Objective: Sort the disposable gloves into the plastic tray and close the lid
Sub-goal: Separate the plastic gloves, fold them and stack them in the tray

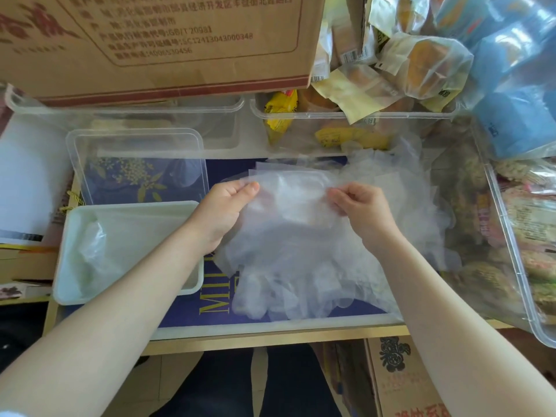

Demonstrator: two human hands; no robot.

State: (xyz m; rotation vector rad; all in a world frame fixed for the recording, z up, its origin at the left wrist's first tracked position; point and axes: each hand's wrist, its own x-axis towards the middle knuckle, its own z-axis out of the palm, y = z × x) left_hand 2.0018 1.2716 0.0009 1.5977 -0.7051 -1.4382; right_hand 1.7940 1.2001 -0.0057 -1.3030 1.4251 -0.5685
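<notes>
A loose pile of clear disposable gloves [301,266] lies on the dark blue surface in the middle. My left hand [225,209] pinches the cuff edge of the top glove at its left. My right hand [361,209] pinches the same glove's cuff at its right, so the glove is stretched between them. A white plastic tray [129,212] sits to the left with a crumpled clear glove [93,245] inside. Behind the tray lies a clear lid [138,136].
A cardboard box [156,43] hangs over the back. Clear bins at the back [346,117] and right [511,251] hold wrapped snacks. Blue packaged rolls [517,85] are stacked at the top right. The table's front edge [270,335] runs below the gloves.
</notes>
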